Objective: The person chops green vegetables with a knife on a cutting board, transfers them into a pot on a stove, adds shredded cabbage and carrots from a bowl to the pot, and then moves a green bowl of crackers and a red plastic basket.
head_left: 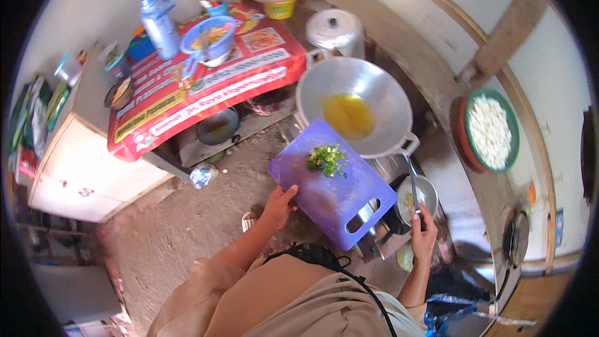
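My left hand (279, 205) grips the left edge of a purple cutting board (365, 184), thumb on top. A small heap of chopped green onions (327, 160) lies on the board, toward its far end. That far end reaches the near rim of a large metal wok (390, 97), where a pool of yellow oil (350, 116) shows at the bottom; whether board and rim touch I cannot tell. In my right hand (423, 232), closed on its handle, a knife (412, 182) points away from me, right of the board.
Right of the wok, a green-rimmed basin (514, 143) of white food stands on a ledge. A small bowl (428, 191) sits below the knife. Behind the wok is a lidded pot (335, 28). A red-covered table (256, 75) at left bears a blue thermos (160, 28) and a blue basket (187, 42).
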`<state>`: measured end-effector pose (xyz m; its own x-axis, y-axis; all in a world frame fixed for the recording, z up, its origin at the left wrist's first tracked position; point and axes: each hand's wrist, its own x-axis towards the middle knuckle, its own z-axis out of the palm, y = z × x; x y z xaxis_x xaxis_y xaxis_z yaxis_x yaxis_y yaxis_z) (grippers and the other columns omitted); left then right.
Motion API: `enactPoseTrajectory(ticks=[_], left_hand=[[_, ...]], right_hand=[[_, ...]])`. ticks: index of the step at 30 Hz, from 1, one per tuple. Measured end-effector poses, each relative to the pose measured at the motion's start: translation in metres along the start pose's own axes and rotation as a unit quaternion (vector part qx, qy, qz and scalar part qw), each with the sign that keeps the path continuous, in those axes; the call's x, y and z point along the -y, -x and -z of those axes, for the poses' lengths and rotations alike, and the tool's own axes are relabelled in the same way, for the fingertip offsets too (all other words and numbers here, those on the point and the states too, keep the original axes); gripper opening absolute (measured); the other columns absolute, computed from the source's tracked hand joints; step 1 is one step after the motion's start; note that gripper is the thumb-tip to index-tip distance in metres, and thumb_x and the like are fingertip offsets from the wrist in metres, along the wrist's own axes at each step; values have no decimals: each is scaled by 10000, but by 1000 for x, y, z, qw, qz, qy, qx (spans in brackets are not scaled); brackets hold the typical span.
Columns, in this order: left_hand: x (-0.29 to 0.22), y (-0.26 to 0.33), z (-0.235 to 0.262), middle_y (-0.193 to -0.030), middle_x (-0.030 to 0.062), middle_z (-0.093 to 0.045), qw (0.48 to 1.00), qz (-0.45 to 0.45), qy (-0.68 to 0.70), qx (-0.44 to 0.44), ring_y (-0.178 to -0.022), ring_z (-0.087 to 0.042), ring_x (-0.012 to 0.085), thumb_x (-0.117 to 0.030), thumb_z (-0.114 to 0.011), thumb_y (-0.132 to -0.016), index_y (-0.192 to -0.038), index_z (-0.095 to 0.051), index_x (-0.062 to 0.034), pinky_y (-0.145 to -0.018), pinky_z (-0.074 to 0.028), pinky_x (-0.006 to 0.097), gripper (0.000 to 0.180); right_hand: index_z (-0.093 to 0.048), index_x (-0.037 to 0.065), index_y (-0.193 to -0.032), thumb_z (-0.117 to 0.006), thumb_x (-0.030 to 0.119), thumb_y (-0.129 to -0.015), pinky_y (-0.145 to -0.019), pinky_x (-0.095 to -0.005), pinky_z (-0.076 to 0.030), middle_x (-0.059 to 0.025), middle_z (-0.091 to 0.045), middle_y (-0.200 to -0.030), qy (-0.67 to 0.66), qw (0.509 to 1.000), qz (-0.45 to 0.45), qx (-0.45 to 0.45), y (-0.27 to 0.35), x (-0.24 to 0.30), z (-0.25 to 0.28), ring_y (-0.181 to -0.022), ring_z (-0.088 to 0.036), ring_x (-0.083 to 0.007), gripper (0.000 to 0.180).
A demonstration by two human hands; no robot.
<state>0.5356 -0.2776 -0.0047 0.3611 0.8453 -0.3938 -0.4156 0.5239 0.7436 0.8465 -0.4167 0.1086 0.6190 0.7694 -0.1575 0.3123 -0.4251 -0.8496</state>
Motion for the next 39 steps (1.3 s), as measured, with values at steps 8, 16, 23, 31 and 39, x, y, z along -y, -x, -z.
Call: enactPoseTrajectory(ticks=[8,16,23,31,39], left_hand=[[-132,9,187,-841,-26,-565,968,-149,30,-200,-640,-502,72,-212,-540,-830,-971,-494,-98,-475,-358,210,188],[-310,-19,396,-755,-23,-550,948,-185,-65,-252,-529,-459,57,-189,-537,-824,-978,-514,-104,-418,-344,197,178],[-397,-67,529,-755,-15,-545,959,-110,-131,-225,-555,-482,76,-224,-578,-802,-979,-527,-78,-445,-375,203,236],[-443,-118,542,-857,-11,-584,979,-55,-111,-163,-719,-535,101,-226,-580,-810,-987,-557,-66,-607,-458,273,239],[-462,-124,528,-638,104,-562,817,-196,-210,-500,-388,-546,178,-460,-643,-720,-1022,-363,108,-368,-461,272,702]], right_hand=[[-576,60,-1060,-561,94,-786,-761,-306,-436,-149,-600,-962,63,943,274,179,-4,133,-198,-871,-576,-246,277],[-497,35,-1143,-534,83,-788,-729,-331,-432,-155,-549,-894,18,844,384,374,4,238,-461,-801,-545,-273,360],[-440,2,-1174,-505,65,-750,-831,-418,-391,-222,-519,-963,103,833,399,369,9,299,-650,-926,-486,-357,434],[-423,-31,-1157,-544,59,-726,-884,-395,-375,-200,-507,-1053,136,846,433,279,-2,319,-734,-995,-463,-353,457],[-465,-29,-1124,-566,75,-687,-787,-414,-393,-188,-495,-916,149,835,487,208,-30,293,-766,-869,-483,-337,461]])
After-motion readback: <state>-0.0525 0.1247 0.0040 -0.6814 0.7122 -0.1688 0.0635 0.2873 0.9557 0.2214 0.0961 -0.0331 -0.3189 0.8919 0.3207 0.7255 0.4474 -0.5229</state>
